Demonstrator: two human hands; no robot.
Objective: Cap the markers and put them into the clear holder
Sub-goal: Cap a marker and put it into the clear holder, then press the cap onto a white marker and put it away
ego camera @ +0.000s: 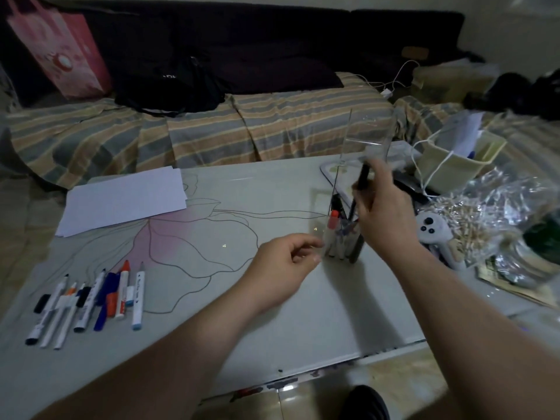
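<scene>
We observe the clear holder [348, 189] standing upright on the surface [272, 313], with several capped markers inside. The right hand [383, 207] is clamped on a black marker [362, 177] at the holder's opening. The left hand [285, 262] rests loosely curled, fingertips touching the holder's base. Remaining markers [91, 301] lie grouped at the surface's left side

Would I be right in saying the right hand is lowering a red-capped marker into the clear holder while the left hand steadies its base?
Not quite: the head view shows the right hand lowering a black marker into the clear holder; the left hand steadies its base.
</scene>
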